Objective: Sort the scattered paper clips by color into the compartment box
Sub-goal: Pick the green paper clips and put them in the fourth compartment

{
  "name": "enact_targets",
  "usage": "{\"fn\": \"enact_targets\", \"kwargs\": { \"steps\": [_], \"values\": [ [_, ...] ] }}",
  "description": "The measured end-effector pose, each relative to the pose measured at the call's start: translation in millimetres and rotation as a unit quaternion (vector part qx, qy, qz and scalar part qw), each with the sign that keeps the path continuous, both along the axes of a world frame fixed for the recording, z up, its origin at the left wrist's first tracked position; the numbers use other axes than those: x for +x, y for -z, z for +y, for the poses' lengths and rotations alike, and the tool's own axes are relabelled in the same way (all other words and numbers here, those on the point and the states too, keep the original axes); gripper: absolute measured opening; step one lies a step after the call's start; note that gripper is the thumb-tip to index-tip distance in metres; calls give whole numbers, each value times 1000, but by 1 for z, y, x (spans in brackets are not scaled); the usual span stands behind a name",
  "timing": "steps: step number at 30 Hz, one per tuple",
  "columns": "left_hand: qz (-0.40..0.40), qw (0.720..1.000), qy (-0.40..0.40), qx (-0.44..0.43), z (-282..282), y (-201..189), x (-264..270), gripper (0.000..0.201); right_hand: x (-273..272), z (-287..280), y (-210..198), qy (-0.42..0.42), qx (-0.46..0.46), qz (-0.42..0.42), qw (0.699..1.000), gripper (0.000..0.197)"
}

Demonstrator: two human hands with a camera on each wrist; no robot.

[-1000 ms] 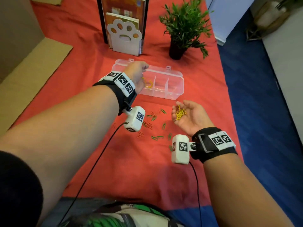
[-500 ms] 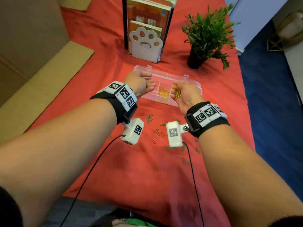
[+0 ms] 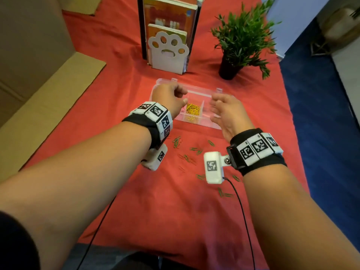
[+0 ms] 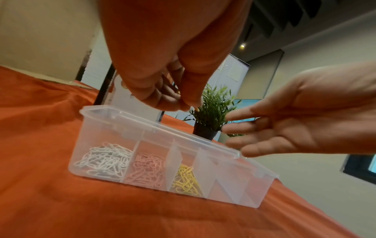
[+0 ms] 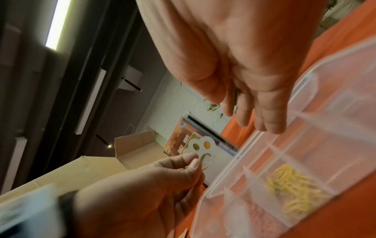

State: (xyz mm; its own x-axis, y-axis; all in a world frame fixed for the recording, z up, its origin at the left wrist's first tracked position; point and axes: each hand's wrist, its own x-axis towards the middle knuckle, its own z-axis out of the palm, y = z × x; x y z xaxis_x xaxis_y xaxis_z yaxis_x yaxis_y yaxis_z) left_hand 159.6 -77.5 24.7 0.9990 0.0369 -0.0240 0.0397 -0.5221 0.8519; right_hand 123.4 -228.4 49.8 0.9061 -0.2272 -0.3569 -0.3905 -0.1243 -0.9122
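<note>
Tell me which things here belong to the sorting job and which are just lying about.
Job: compartment box; white clips, pink clips, yellow clips in it; green clips and red clips loose on the cloth.

Lying about: potted plant; book stand; cardboard.

No readable text; only black-white marker codes on wristbands (image 3: 155, 117), no words.

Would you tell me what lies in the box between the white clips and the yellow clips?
Pink clips, in the compartment between white clips and yellow clips; left wrist view.
</note>
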Motion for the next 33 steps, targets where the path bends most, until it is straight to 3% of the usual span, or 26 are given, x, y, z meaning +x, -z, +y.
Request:
{"fn": "enact_targets", "kwargs": {
  "steps": [9, 16, 23, 27, 33],
  "values": [
    [13, 995, 50, 83, -46, 11, 15, 21, -82, -79, 36, -45, -95, 29, 994, 25],
    [-18, 997, 47, 63, -52, 26, -4, 23, -116, -111, 61, -79, -190, 51, 977, 20],
    [-65, 992, 19, 111, -7, 31, -66, 22, -133, -84, 80, -198, -396, 48, 895, 12],
    [-23, 990, 7, 142, 25, 42, -92, 19, -133, -61, 92, -207, -450, 52, 867, 35],
    [56, 971, -2, 231, 66, 51, -115, 18, -133, -33, 98, -218, -497, 38, 839, 27]
  ]
}}
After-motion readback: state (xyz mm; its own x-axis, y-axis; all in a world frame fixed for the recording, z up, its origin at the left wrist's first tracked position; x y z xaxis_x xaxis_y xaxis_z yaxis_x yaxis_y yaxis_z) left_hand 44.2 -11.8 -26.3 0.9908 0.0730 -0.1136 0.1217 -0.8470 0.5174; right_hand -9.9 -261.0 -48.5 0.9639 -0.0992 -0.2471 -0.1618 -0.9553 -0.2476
